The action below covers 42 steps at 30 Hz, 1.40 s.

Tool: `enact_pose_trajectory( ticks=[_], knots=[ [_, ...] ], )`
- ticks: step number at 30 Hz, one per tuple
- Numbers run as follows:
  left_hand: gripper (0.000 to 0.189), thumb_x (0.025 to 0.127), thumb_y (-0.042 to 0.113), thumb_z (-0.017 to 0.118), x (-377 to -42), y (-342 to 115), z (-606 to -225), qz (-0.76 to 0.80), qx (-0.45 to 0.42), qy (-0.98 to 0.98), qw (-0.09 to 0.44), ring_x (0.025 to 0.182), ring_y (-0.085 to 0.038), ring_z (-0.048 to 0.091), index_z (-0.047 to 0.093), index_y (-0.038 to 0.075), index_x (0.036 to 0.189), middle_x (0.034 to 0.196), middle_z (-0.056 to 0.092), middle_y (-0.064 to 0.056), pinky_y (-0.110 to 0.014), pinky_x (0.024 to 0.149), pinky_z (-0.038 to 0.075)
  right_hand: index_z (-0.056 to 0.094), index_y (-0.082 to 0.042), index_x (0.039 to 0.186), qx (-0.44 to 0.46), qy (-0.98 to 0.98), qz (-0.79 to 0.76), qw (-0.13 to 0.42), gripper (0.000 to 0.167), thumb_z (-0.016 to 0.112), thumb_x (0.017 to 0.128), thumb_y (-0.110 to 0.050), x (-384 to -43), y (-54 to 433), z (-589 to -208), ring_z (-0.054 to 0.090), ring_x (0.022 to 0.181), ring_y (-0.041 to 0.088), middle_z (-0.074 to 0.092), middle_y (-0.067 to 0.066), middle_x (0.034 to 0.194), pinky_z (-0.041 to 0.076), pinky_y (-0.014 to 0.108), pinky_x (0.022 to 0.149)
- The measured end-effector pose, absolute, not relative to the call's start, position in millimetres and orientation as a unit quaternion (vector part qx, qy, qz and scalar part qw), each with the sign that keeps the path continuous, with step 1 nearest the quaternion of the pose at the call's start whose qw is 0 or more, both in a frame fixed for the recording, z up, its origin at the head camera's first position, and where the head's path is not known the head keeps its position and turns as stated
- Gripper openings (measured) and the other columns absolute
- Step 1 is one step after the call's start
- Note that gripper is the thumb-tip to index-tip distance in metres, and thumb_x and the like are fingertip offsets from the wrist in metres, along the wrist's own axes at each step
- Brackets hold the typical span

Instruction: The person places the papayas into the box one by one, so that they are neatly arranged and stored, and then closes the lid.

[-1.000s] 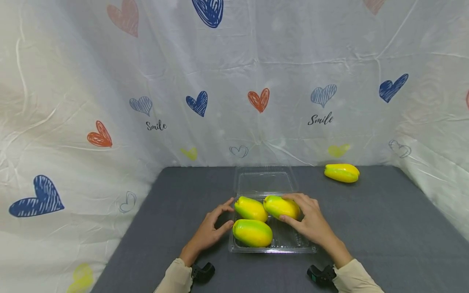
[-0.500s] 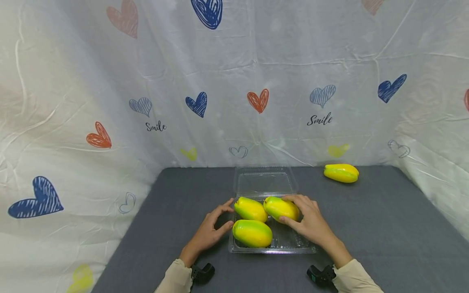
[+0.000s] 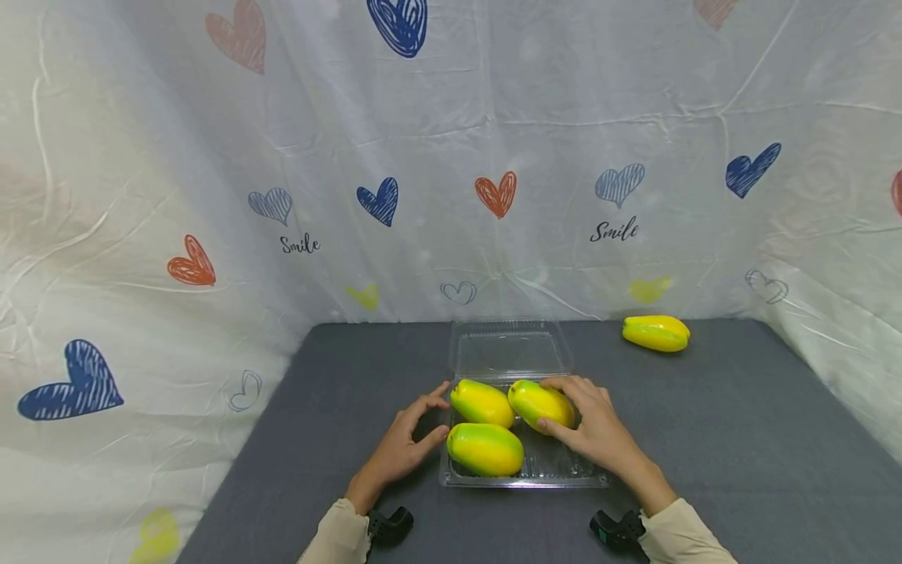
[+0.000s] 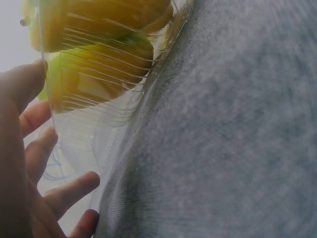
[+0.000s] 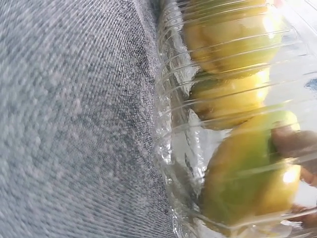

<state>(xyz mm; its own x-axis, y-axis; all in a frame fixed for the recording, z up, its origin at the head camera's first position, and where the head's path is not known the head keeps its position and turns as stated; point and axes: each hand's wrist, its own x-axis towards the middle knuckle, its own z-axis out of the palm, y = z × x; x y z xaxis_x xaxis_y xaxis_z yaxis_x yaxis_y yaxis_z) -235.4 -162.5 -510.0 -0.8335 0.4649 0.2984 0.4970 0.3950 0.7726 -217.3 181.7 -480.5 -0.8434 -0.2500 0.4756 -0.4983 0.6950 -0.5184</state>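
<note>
A clear plastic clamshell box lies on the table with its lid folded back. Two yellow-green papayas sit in its left half, a rear one and a front one. My right hand grips a third papaya at the back right of the box, thumb on the near side and fingers over the far side. My left hand has its fingers spread, with fingertips right at the box's left rim. In the left wrist view, the thumb and fingers stand beside the clear wall.
Another papaya lies at the back right of the grey-covered table. The transparent lid stretches behind the box toward a white curtain printed with hearts.
The papaya under my right hand has shifted very slightly right and toward me, its tip turning a little. My left hand and the other papayas stay where they were.
</note>
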Motion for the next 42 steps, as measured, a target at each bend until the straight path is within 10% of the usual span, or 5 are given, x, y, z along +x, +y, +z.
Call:
enact_pose_trajectory(
  ticks=[42],
  knots=[
    [0.031, 0.103, 0.025, 0.061, -235.2, -162.7, -511.7, -0.469, -0.299, -0.83, 0.03, 0.154, -0.03, 0.032, 0.055, 0.019, 0.133, 0.166, 0.034, 0.006, -0.07, 0.113, 0.025, 0.068, -0.015, 0.126, 0.213, -0.877, 0.358, 0.24, 0.048, 0.086, 0.082, -0.021, -221.5, 185.9, -483.8, 0.055, 0.11, 0.023, 0.065, 0.004, 0.121, 0.03, 0.041, 0.086]
  ],
)
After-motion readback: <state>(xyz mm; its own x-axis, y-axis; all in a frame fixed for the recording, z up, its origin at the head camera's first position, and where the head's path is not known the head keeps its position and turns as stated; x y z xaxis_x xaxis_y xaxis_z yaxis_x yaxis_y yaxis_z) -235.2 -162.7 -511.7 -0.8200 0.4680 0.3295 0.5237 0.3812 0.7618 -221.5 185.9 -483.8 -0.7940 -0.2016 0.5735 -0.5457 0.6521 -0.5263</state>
